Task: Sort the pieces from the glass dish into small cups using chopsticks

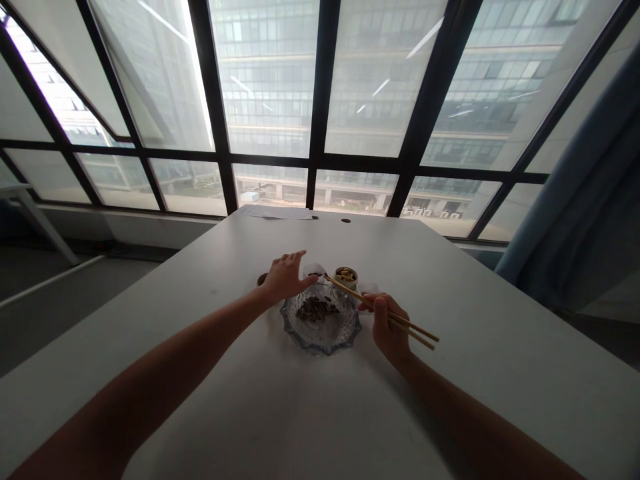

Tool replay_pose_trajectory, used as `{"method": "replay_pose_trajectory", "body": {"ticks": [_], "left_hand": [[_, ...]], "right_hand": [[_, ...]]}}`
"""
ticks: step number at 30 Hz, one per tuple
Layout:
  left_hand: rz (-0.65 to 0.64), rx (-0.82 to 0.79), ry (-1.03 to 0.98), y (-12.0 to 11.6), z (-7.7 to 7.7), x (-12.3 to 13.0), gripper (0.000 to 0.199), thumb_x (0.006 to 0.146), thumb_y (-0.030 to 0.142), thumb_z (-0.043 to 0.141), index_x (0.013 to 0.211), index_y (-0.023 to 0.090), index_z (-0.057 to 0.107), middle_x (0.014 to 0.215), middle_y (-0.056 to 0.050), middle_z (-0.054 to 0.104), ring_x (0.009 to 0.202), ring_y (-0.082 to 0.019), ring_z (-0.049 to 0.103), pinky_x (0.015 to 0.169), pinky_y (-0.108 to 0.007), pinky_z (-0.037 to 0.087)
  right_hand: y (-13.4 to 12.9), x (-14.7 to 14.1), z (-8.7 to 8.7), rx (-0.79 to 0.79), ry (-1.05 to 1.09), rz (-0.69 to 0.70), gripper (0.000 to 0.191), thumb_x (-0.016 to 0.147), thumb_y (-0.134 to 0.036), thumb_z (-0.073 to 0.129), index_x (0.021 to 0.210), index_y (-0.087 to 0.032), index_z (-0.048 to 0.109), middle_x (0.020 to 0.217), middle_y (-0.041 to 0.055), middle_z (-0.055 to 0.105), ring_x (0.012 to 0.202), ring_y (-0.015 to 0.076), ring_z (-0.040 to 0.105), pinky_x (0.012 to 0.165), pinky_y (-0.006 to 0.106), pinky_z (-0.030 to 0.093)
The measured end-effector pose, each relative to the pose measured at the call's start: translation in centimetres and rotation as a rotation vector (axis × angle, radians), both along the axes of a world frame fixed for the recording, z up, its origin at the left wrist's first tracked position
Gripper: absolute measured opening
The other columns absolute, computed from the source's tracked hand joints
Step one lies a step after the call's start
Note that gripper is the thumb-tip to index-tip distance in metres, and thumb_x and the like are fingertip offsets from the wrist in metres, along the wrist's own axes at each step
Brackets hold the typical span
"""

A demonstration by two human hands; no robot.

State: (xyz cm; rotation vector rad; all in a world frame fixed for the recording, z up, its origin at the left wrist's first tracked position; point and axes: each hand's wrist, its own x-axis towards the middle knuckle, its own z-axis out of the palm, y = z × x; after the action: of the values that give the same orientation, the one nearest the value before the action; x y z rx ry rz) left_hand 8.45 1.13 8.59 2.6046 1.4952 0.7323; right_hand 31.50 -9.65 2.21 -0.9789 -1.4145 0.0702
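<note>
My right hand (390, 327) grips a pair of wooden chopsticks (357, 297), angled up and left. Their tips meet over a small pale cup (314, 269) behind the glass bowl; a dark bit shows at the tips, too small to name. My left hand (285, 277) hovers beside that cup with fingers stretched and thumb apart, holding nothing visible. Below both hands stands a scalloped clear glass bowl (323, 345) with a heap of dark brown, seed-like pieces (316, 309). A small round container (346, 283) of yellowish pieces stands behind the chopsticks.
Another pale cup (369, 289) is partly hidden by my right hand. A brown round thing (261, 279) peeks out behind my left wrist. Papers (275, 213) lie at the far edge of the white table (310, 413). Windows rise beyond; a blue curtain (580, 180) hangs right.
</note>
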Motion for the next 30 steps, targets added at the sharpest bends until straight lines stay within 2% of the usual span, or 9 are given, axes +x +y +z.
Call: {"method": "replay_pose_trajectory", "body": {"ticks": [3,6,9,13,15,19,22,30], "left_hand": [[0.055,-0.172,0.076,1.2,0.1,2.5,0.084,0.082,0.055,0.063,0.148,0.012,0.033,0.143,-0.022,0.052,0.131,-0.037,0.05,0.106,-0.048,0.04],[0.089,-0.273,0.032,2.1,-0.6,3.5,0.084,0.082,0.052,0.065,0.147,0.011,0.032,0.136,-0.023,0.058,0.125,-0.035,0.057,0.1,-0.043,0.046],[0.035,-0.192,-0.076,2.5,-1.3,3.5,0.078,0.079,0.04,0.072,0.144,0.013,0.037,0.13,-0.02,0.062,0.12,-0.031,0.06,0.1,-0.039,0.048],[-0.109,0.05,-0.191,2.6,-2.2,3.0,0.08,0.073,0.026,0.078,0.142,0.016,0.039,0.13,-0.017,0.061,0.123,-0.032,0.056,0.104,-0.045,0.046],[-0.163,0.115,-0.216,2.6,-2.5,2.9,0.081,0.072,0.023,0.078,0.142,0.017,0.038,0.13,-0.015,0.061,0.124,-0.032,0.054,0.105,-0.048,0.045],[-0.206,0.135,-0.238,2.4,-2.9,2.9,0.081,0.072,0.023,0.078,0.142,0.019,0.038,0.131,-0.013,0.061,0.124,-0.031,0.054,0.106,-0.05,0.044],[-0.225,0.128,-0.242,2.0,-2.8,3.0,0.078,0.074,0.025,0.077,0.141,0.017,0.04,0.134,-0.015,0.059,0.125,-0.032,0.054,0.107,-0.049,0.044],[-0.247,0.127,-0.24,1.7,-2.8,3.5,0.074,0.076,0.028,0.077,0.139,0.013,0.042,0.134,-0.019,0.059,0.126,-0.033,0.055,0.106,-0.048,0.045]], "right_hand": [[-0.1,-0.1,0.1,0.01,-0.006,0.0,0.036,0.104,-0.046,0.044,0.09,-0.02,0.066,0.069,0.0031,0.068,0.065,0.0195,0.064,0.062,0.03,0.05],[-0.2,-0.1,0.2,0.015,-0.016,0.002,0.037,0.104,-0.046,0.044,0.09,-0.021,0.065,0.07,0.0034,0.068,0.066,0.0195,0.064,0.063,0.03,0.049],[-0.2,-0.2,0.3,0.035,-0.019,0.012,0.035,0.104,-0.045,0.044,0.091,-0.021,0.065,0.072,0.0036,0.068,0.068,0.0196,0.064,0.064,0.031,0.049],[-0.1,-0.2,0.3,0.061,-0.028,0.025,0.032,0.104,-0.042,0.045,0.092,-0.021,0.065,0.075,0.0041,0.068,0.071,0.0201,0.065,0.067,0.032,0.05],[0.0,-0.2,0.2,0.066,-0.031,0.028,0.031,0.104,-0.041,0.045,0.093,-0.021,0.065,0.076,0.0043,0.068,0.072,0.0202,0.065,0.067,0.032,0.05],[-0.1,-0.1,0.2,0.075,-0.053,0.03,0.028,0.104,-0.038,0.046,0.095,-0.021,0.065,0.077,0.0039,0.068,0.071,0.0196,0.065,0.066,0.032,0.05],[0.0,-0.3,0.4,0.103,-0.072,0.041,0.025,0.104,-0.036,0.047,0.096,-0.021,0.065,0.079,0.0035,0.067,0.073,0.0193,0.065,0.068,0.031,0.05],[1.3,-0.5,0.6,0.075,-0.108,0.002,0.031,0.102,-0.047,0.049,0.098,-0.022,0.066,0.087,0.0064,0.069,0.084,0.022,0.065,0.076,0.036,0.052]]}}
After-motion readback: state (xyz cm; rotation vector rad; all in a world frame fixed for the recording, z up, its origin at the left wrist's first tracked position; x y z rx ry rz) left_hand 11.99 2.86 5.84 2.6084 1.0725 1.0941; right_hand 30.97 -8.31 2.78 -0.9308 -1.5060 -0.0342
